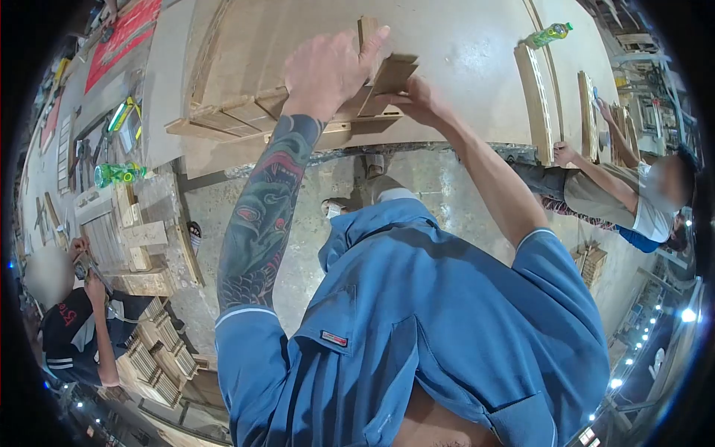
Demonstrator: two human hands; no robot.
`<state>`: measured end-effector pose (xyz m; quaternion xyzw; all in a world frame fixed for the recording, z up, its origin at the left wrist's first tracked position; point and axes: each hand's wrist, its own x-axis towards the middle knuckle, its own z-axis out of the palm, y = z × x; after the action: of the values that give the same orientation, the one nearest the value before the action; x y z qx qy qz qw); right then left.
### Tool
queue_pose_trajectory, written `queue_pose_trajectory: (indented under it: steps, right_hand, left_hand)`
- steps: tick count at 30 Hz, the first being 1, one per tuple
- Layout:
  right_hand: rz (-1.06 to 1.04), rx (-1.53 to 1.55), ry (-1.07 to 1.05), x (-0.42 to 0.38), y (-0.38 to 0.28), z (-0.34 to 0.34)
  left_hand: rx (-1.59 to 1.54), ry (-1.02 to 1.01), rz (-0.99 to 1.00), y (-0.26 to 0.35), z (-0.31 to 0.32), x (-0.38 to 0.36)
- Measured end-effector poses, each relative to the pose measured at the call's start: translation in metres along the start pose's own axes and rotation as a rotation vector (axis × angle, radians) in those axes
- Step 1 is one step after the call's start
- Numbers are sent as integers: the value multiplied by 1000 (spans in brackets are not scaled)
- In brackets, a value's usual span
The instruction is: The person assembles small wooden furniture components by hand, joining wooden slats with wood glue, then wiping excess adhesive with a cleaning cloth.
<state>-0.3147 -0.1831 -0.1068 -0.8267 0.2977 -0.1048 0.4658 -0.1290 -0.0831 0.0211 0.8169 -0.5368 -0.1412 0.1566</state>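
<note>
The left hand (331, 71) is pressing, fingers spread, on a wood frame (246, 115) at the bench (462, 59) edge; the right hand (417, 97) is gripping a slat (389, 78) beside it, seemingly half seated, assembly looking unfinished.

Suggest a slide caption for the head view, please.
Both hands, left hand and right hand, fit a small wooden block onto a wooden frame.

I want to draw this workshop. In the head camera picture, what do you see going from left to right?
Green bottle → left hand → small wooden piece → right hand → upright wooden plank → second green bottle → co-worker's hand at the bench edge.
</note>
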Motion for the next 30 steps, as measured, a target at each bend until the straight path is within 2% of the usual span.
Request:
queue_pose_trajectory:
  steps: [2, 3, 6, 7, 9, 11, 12, 13, 14, 16, 17, 19, 20, 23, 24, 26, 28, 29, 30]
  right_hand:
    - [9, 81, -2, -3, -2, 12]
    - [49, 16, 2, -6, -8, 11]
    - [-120, -92, 38, -15, 0, 21]
    - [-103, -90, -77, -14, -6, 13]
    - [3, 500, -66, -12, 16, 26]
    - [80, 674, -101, -17, 21, 24]
    - [-29, 508, -115, -8, 21, 10]
    - [-125, 344, -129, -5, 24, -3]
    - [-211, 185, -145, -5, 28, -11]
    - [-99, 60, 3, 25, 58, -15]
    - [-55, -283, 115, 42, 68, -8]
    - [230, -548, 359, 93, 102, 29]
    - [222, -504, 383, 98, 100, 30]
    - [195, -360, 444, 100, 65, 35]
    - [185, -323, 460, 98, 57, 34]
    - [187, -68, 400, 92, 71, 32]
    - [190, 370, 261, 98, 98, 5]
    - [137, 427, 373, 79, 99, -1]
    - [128, 468, 289, 52, 78, -17]
  left_hand:
    - [-13, -5, -26, -2, 3, 1]
    - [-22, -10, -36, -1, 4, 1]
    - [-134, -40, 63, 30, 10, 13]
    - [-177, 83, 170, 43, 24, 15]
    - [-254, 330, 381, 62, 59, 18]
    - [-141, 198, 341, 67, 60, 6]
    - [-74, 148, 333, 70, 55, 6]
    - [-51, -9, 260, 75, 43, 7]
    - [-46, -16, 250, 75, 41, 5]
    - [-37, -11, 244, 76, 42, 9]
    - [-80, 64, 271, 73, 48, 11]
    - [-38, 129, 281, 71, 53, 13]
    - [-16, 161, 280, 72, 54, 12]
    - [0, 77, 216, 77, 44, 9]
    - [-85, 81, 213, 76, 43, 11]
    - [-275, 76, 202, 71, 45, 11]
    - [-473, 76, 173, 70, 32, 8]
    - [-573, 82, 158, 69, 28, 9]
    - [-537, 118, 137, 68, 29, 10]
